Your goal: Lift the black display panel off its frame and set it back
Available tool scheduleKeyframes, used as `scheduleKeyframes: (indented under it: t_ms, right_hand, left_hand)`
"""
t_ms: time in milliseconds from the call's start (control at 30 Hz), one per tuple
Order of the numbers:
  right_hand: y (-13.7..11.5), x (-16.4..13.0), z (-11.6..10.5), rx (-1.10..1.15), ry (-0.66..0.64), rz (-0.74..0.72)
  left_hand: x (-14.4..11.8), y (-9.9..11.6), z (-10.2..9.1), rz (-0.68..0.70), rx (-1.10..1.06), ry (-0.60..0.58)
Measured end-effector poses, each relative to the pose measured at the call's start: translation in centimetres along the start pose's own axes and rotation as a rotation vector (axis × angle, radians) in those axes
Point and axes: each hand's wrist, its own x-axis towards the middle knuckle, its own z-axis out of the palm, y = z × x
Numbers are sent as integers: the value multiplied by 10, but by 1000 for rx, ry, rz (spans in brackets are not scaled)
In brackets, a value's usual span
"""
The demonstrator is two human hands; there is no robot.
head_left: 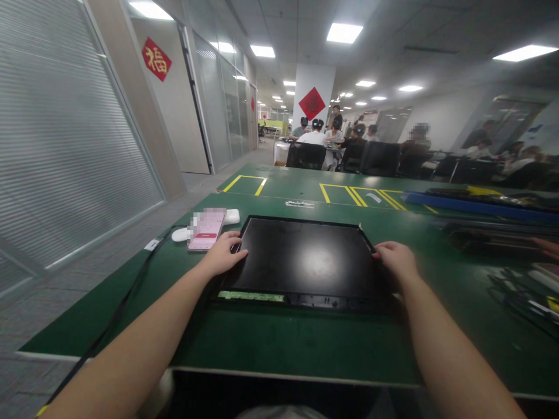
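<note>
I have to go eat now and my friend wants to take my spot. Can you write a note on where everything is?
Left hand: resting flat on the left edge of the black screen panel, no closed grip.
Right hand: resting on the panel's right edge, fingers at its corner.
The panel lies flat on the green table, a green circuit strip showing along its near edge.
A phone lies just left of the left hand.
Done: panel laid flat. Left: panel not lifted or moved yet.

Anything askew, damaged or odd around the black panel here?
The black panel lies flat between the left hand and right hand. Its near edge shows a bare green circuit strip, uncovered. No cracks or spills visible.
</note>
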Motion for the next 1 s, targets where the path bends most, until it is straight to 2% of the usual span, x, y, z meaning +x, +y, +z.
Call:
scheduleKeyframes:
  t_ms: [233,467,533,667,733,867,1000]
  right_hand:
    - [-4,-2,-2,-15,-11,10]
    - [-4,-2,-1,10,-10,-28]
    - [-5,-3,1,44,-8,-78]
    - [-9,-6,5,38,-84,-282]
    - [-9,-8,7,-20,-146,-349]
    - [-8,-9,11,-101,-239,-384]
    - [-9,-9,12,-105,-258,-372]
  left_hand:
    - [-3,5,1,23,9,-6]
    - [-7,13,-5,146,29,-54]
    - [-9,16,-12,191,21,-109]
    - [-16,22,-25,255,-49,-308]
    - [-18,25,-29,272,-85,-336]
    - [-21,28,-33,298,-126,-387]
    - [-22,28,-34,287,-125,-459]
